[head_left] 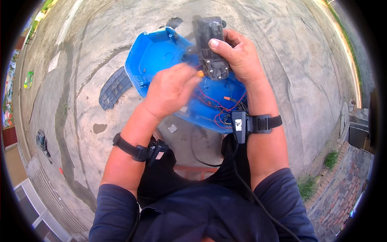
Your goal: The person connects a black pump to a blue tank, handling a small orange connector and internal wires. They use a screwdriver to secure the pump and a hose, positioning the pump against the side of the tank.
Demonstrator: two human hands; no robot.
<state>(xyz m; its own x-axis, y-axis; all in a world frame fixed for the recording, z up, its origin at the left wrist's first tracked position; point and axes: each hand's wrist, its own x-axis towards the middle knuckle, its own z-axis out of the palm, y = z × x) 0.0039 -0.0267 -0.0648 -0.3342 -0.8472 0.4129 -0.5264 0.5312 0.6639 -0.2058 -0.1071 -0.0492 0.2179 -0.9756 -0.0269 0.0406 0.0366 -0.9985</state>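
My right hand [238, 56] grips a black pump-like motor unit [210, 38], thumb across its front. At its lower end is a square head with several screws [217, 69]. Blurred by motion, my left hand [171, 88] has its fingers pinched at a small orange wire connector [200, 74] beside that head. Below both hands lies an open blue plastic housing [151, 48], tilted, its near edge by my knees. Red and dark wires [219, 107] run loose at its right end, with a second orange connector [227, 98] among them.
A black ribbed panel [115, 88] lies left of the housing, and a dark curved piece [174, 22] beyond it. A corded power tool [41, 140] rests on the concrete far left. From my right forearm's strapped device [239, 125] hangs a black cable [250, 189].
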